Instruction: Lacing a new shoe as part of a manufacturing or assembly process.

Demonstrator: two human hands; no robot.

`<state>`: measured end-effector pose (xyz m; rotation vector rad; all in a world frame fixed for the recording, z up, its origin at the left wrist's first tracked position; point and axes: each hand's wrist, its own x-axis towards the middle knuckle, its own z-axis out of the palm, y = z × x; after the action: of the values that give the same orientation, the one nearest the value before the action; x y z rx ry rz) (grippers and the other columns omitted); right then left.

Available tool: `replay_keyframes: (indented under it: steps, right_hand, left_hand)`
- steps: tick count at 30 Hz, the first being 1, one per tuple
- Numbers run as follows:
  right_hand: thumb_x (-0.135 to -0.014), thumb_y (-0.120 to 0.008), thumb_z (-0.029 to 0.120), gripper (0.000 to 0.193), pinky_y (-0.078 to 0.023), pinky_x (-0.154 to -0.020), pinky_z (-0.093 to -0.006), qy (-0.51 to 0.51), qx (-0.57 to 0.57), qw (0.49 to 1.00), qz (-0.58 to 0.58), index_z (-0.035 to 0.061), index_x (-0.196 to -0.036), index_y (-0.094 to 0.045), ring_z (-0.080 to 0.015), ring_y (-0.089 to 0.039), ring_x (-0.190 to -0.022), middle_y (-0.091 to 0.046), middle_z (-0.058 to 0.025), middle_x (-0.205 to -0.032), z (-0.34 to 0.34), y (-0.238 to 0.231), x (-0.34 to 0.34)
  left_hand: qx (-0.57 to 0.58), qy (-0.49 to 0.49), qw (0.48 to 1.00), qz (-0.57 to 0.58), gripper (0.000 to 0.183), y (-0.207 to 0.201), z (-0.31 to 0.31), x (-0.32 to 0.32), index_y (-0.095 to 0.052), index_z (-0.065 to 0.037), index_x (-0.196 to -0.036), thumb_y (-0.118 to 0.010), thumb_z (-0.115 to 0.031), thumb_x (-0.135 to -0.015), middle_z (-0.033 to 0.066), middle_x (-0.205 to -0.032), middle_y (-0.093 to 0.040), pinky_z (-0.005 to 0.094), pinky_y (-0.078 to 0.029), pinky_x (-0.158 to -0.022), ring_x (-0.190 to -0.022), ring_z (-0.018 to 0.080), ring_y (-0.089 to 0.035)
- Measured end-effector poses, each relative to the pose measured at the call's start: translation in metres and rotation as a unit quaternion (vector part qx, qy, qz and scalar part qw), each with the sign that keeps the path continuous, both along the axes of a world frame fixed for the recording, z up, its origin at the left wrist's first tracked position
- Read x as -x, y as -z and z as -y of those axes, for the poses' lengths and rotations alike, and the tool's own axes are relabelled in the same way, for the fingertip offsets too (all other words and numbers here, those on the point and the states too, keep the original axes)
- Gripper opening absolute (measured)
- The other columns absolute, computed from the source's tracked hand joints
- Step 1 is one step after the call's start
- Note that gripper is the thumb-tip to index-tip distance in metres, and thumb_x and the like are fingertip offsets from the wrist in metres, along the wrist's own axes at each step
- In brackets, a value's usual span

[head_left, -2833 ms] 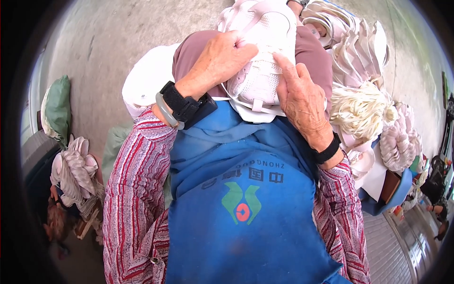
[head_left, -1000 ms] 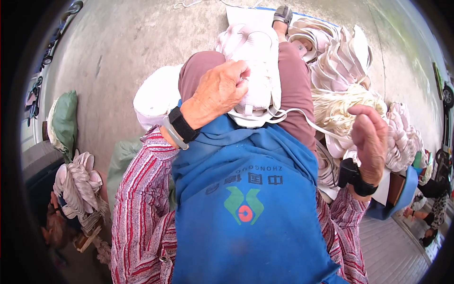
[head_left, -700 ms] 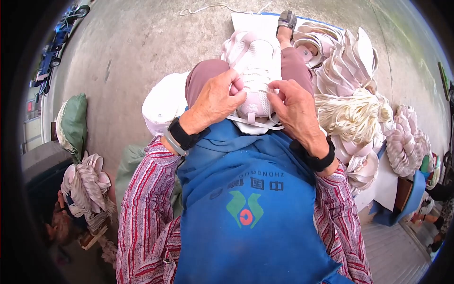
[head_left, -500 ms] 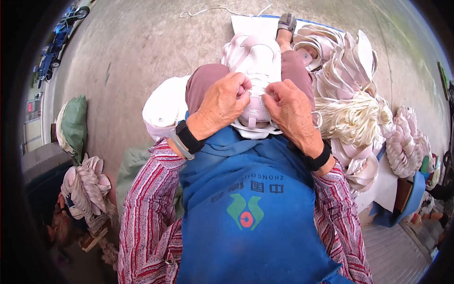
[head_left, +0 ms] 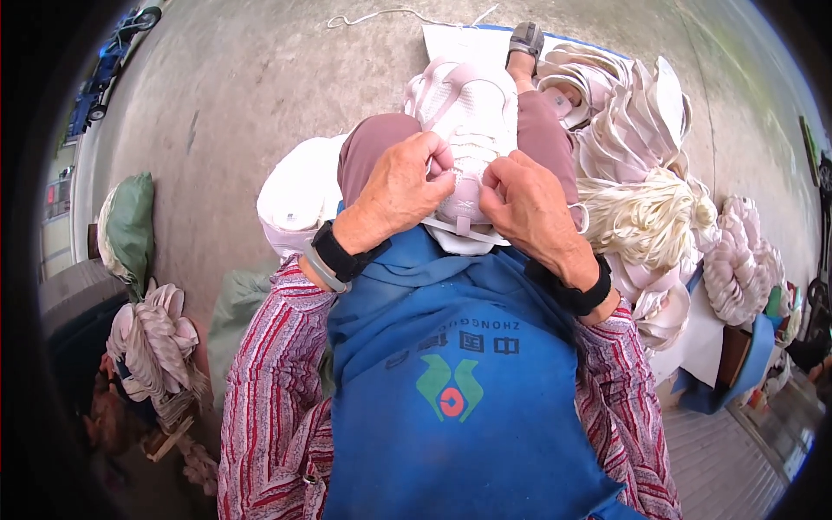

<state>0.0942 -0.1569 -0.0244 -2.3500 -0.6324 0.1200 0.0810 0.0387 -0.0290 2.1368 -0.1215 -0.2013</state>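
A pale pink and white shoe upper (head_left: 468,108) rests on my lap between my knees, with white lacing (head_left: 473,149) crossing its middle. At the upper's left eyelet edge, my left hand (head_left: 400,182) is closed in a pinch on the shoelace. My right hand (head_left: 530,206) pinches the lace at the opposite edge, its thumb and forefinger pressed together. A loop of lace (head_left: 582,217) shows beside my right wrist. The fingertips partly cover the eyelets, so the exact grip is hard to see.
Stacked shoe uppers (head_left: 637,126) and a heap of cream laces (head_left: 641,212) lie to my right. More white uppers (head_left: 299,195) sit by my left knee. A green sack (head_left: 130,230) and bundled uppers (head_left: 160,342) are farther left. A loose cord (head_left: 390,16) lies on the floor ahead.
Both hands have shifted slightly apart and remain pinched. The white lace strands that hung across the near end of the upper have mostly moved out of sight.
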Motion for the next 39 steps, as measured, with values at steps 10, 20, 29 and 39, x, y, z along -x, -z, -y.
replay_keyframes:
  steps: [10, 20, 29, 39]
  right_hand:
    - [-0.074, -0.068, 0.015, 0.017, -0.046, -0.061, -0.0413, 0.013, -0.035, 0.999, -0.035, 0.0034, -0.083, -0.06, -0.0331, -0.058, -0.067, -0.056, -0.0133, -0.077, 0.003, 0.001, 0.003]
    - [-0.076, -0.064, 0.011, 0.011, -0.047, -0.061, -0.0411, 0.019, -0.028, 0.999, -0.022, 0.004, -0.084, -0.061, -0.0326, -0.059, -0.068, -0.057, -0.0127, -0.079, 0.003, 0.0, 0.004]
    - [-0.078, -0.062, 0.009, 0.008, -0.047, -0.061, -0.041, 0.031, -0.051, 0.998, -0.032, 0.0054, -0.085, -0.06, -0.0319, -0.061, -0.07, -0.058, -0.0116, -0.081, 0.0, 0.0, 0.001]
    - [-0.077, -0.056, 0.007, 0.012, -0.048, -0.05, -0.0337, -0.156, 0.146, 0.954, 0.211, 0.0032, -0.086, -0.05, -0.0227, -0.061, -0.06, -0.049, -0.01, -0.083, 0.01, -0.013, -0.011]
  left_hand:
    - [-0.053, 0.045, 0.993, 0.098, 0.009, 0.0, 0.004, -0.005, -0.058, 0.0, -0.083, -0.062, -0.006, -0.076, 0.0092, -0.075, -0.053, 0.0308, -0.044, -0.062, -0.067, 0.0188, -0.054]
    - [-0.066, 0.075, 0.995, 0.029, 0.01, -0.01, -0.004, 0.004, -0.057, -0.002, -0.081, -0.062, -0.005, -0.073, 0.0075, -0.076, -0.053, 0.031, -0.043, -0.06, -0.066, 0.0177, -0.052]
    - [-0.072, 0.041, 0.988, 0.13, 0.008, -0.003, 0.005, -0.002, -0.059, -0.002, -0.083, -0.064, -0.003, -0.077, 0.0089, -0.075, -0.053, 0.0311, -0.044, -0.058, -0.066, 0.0211, -0.056]
    - [-0.083, 0.066, 0.974, 0.2, 0.011, 0.003, 0.002, 0.014, -0.064, -0.003, -0.088, -0.064, -0.001, -0.077, 0.0106, -0.077, -0.055, 0.0341, -0.046, -0.059, -0.067, 0.0257, -0.058]
